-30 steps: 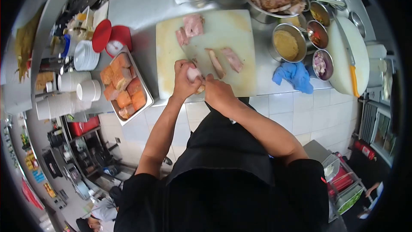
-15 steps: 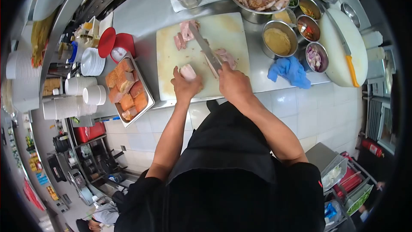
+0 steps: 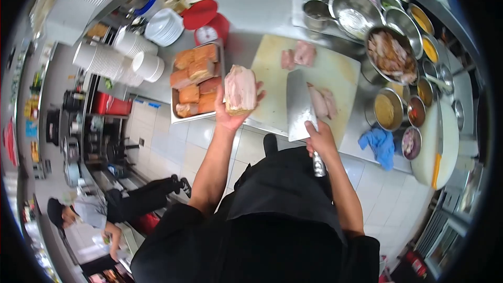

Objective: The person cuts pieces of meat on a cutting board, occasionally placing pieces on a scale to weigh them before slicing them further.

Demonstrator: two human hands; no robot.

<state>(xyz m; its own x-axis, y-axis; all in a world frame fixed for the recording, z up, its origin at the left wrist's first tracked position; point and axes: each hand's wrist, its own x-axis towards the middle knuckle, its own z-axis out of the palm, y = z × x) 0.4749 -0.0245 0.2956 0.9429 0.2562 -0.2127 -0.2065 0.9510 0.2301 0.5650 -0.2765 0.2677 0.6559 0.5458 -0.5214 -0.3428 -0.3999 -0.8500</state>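
Note:
My left hand (image 3: 233, 118) is raised over the counter's front edge, beside the tray. A thick block of pale pink meat (image 3: 240, 90) rests in it, its cut side facing up and fingers curled along its right side. My right hand (image 3: 321, 140) is closed round the metal handle of a cleaver (image 3: 299, 107), whose broad blade points away from me over the cutting board (image 3: 272, 57). Cut meat pieces (image 3: 304, 53) lie at the board's far side. More sliced meat (image 3: 323, 100) sits right of the blade, partly hidden by it.
Browned meat blocks fill a metal tray (image 3: 174, 106) at left, near a red scale (image 3: 217, 29) and white bowls (image 3: 163, 27). Metal bowls (image 3: 387, 110), a blue cloth (image 3: 378, 148) and a yellow-handled knife (image 3: 437, 165) are at right. Another person (image 3: 94, 212) stands at lower left.
My left hand has lifted the meat block off the board and turned it, moving toward the tray. The cleaver has come back from the cut pieces toward me. The view has swung left.

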